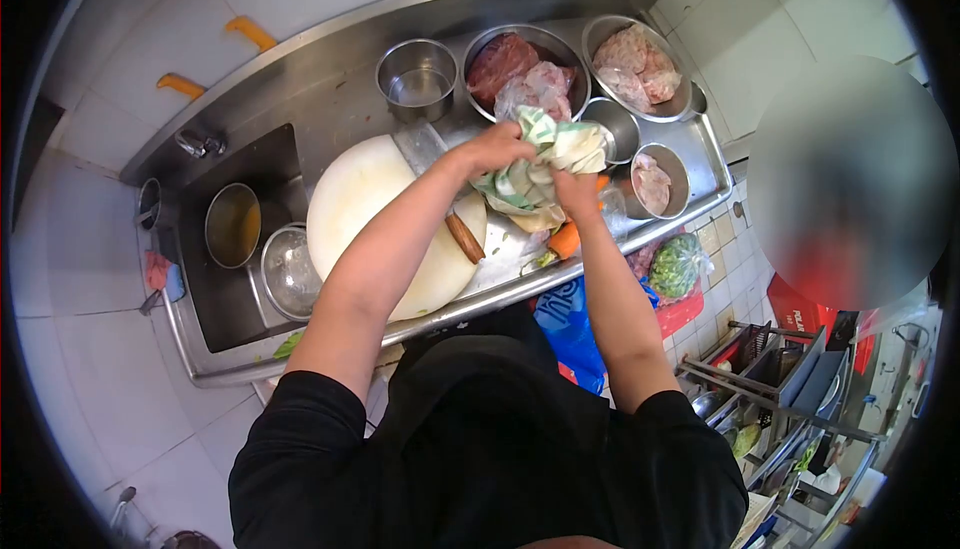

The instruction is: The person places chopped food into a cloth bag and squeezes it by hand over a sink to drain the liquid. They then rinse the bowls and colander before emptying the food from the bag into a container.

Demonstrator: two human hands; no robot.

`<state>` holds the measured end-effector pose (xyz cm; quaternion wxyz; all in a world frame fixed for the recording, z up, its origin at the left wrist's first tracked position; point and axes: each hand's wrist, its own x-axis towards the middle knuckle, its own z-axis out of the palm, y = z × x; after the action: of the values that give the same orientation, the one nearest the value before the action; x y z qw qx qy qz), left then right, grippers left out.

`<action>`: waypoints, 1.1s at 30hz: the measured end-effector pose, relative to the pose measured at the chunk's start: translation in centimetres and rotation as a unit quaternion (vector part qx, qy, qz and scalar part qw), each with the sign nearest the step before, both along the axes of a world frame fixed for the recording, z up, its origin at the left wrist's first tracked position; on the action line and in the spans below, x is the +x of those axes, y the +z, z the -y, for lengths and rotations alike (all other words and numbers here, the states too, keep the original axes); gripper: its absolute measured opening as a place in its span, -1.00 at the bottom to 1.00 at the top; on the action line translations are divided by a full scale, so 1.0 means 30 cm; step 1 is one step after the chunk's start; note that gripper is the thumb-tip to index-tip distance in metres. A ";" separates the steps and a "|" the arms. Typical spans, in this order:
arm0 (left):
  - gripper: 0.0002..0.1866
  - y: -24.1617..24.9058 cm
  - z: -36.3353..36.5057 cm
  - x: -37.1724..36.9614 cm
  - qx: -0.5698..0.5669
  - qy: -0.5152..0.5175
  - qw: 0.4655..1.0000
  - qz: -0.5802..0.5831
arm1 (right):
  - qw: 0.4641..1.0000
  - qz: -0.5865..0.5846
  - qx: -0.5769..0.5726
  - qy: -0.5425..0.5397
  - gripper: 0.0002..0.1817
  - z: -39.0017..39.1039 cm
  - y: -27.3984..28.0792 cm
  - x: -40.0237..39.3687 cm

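Note:
A crumpled white-and-green cloth [535, 164] is bunched up between my two hands, above the metal counter. My left hand [500, 149] is closed on its left side, and my right hand [577, 192] grips its lower right side. Below and partly behind the cloth lie carrots [565, 240], mostly hidden. To the left, a cleaver [464, 237] with a wooden handle rests on the round white cutting board [350, 189]; my left forearm covers part of it.
Behind my hands stand a bowl of red meat [503, 64], a bowl of pale meat [632, 61] and an empty pot [416, 79]. A smaller pot of meat [655, 184] sits right. The sink [285, 164] at left holds a pot [233, 224] and a strainer [292, 269].

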<state>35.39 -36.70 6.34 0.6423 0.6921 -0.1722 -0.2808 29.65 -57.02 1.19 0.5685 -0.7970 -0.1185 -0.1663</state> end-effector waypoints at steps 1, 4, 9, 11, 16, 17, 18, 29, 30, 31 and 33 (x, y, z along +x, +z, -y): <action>-0.62 -0.005 -0.025 0.015 0.000 0.000 1.000 -0.001 | 0.998 -0.043 0.047 -0.028 -0.52 0.007 0.013 0.007; -0.58 -0.039 -0.103 0.054 0.189 0.163 0.960 0.124 | 0.984 -0.111 0.098 -0.102 -0.52 -0.016 0.135 -0.016; -0.61 -0.164 -0.104 0.070 0.450 0.000 0.873 0.189 | 0.929 -0.159 -0.301 -0.142 -0.66 -0.019 0.048 0.033; -0.44 -0.008 -0.069 0.002 0.428 -0.055 0.877 0.210 | 0.803 -0.257 -0.537 -0.034 -0.62 -0.069 0.248 0.025; -0.28 -0.148 -0.104 0.027 0.342 -0.089 0.880 0.316 | 0.991 -0.026 0.063 -0.117 -0.58 -0.144 0.355 -0.032; -0.24 -0.163 -0.103 0.029 0.302 -0.080 0.896 0.316 | 0.992 0.000 0.059 -0.113 -0.56 -0.143 0.362 -0.024; -0.20 -0.119 -0.082 0.018 0.261 -0.068 0.910 0.314 | 0.992 0.025 0.055 -0.106 -0.53 -0.147 0.373 -0.012; -0.40 0.103 -0.120 -0.027 0.077 -0.067 0.980 0.169 | 0.987 0.135 -0.074 -0.046 -0.71 -0.184 0.526 0.116; -0.39 0.114 -0.128 -0.015 0.081 -0.089 0.983 0.140 | 0.986 0.163 -0.017 -0.036 -0.72 -0.188 0.569 0.125; -0.39 0.122 -0.128 -0.012 0.082 -0.111 0.984 0.111 | 0.989 0.150 0.013 -0.009 -0.74 -0.181 0.614 0.126; -0.35 0.193 -0.126 -0.029 0.093 -0.122 0.983 0.101 | 0.988 0.137 0.067 0.008 -0.78 -0.197 0.662 0.108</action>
<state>34.53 -32.91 12.14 0.5156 0.7473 -0.2920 -0.3007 32.90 -51.10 21.06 0.6002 -0.7257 -0.1902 -0.2774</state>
